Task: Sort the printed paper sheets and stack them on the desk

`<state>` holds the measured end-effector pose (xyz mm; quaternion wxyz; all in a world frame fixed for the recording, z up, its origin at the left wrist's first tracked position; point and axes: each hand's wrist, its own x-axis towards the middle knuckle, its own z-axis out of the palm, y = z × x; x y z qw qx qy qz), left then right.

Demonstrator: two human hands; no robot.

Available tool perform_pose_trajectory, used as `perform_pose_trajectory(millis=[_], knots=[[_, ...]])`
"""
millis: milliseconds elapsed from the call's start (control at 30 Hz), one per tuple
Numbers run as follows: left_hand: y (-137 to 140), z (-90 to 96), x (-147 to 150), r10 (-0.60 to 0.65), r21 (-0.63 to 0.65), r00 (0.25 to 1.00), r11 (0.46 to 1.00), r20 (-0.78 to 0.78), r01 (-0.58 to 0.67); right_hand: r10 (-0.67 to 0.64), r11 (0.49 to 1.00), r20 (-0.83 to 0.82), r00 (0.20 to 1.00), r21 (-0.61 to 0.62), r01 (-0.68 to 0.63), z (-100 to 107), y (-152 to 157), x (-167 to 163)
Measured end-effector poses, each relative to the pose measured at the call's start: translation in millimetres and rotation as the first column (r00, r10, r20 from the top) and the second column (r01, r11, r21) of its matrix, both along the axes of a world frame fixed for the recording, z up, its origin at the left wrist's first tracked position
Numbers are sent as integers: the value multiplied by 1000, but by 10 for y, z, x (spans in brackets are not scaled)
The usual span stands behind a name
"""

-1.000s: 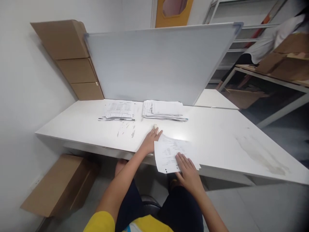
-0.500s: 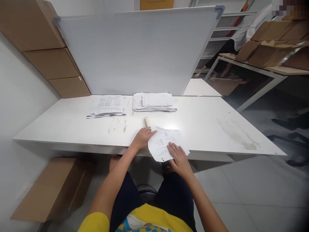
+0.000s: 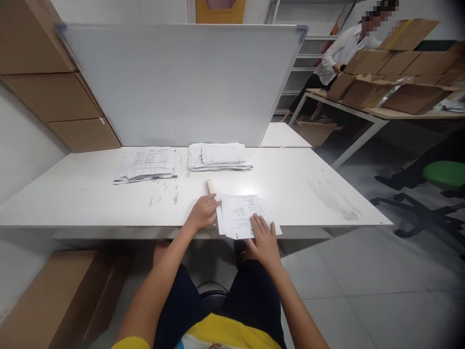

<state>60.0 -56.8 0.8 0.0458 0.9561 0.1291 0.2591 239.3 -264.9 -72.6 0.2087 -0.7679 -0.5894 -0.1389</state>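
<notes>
A small pile of printed paper sheets (image 3: 238, 208) lies at the front edge of the white table, slightly overhanging it. My right hand (image 3: 265, 238) rests flat on the pile's lower right part, fingers stretched out. At the left edge, my left hand (image 3: 204, 212) has curled fingers closed at the margin of a sheet of paper that sticks out left of the top one. Just beyond those fingers lies a small beige block-like object (image 3: 209, 186), partly hidden; its kind is unclear.
Two more paper stacks stand farther back, one at left (image 3: 148, 165) and a thicker one in the middle (image 3: 221, 156). Behind them leans a whiteboard (image 3: 181, 87). Cardboard boxes (image 3: 76, 133) flank it at left. A person in white (image 3: 341, 53) is by another table with boxes.
The top sheet's left side, curled up before, now lies flatter, and a sheet beneath shows at the left. My right hand stays on the pile. The camera view has shifted to the right.
</notes>
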Motion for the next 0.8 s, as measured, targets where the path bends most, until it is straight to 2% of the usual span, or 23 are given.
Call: perform_pose_trajectory(millis=[433,567,800], knots=[[89,4,11,27,-126,999,992,27,-24,36,998,-55,998,-55,-39,125,210,-214],[70,-22,26,88,-163,994,984,62,-76,28,998,-56,998,-62,-31,119,249,-237],[96,-74,50,64,-129,997,990,31,-60,14,998,-44,999,-57,-17,117,313,-252]])
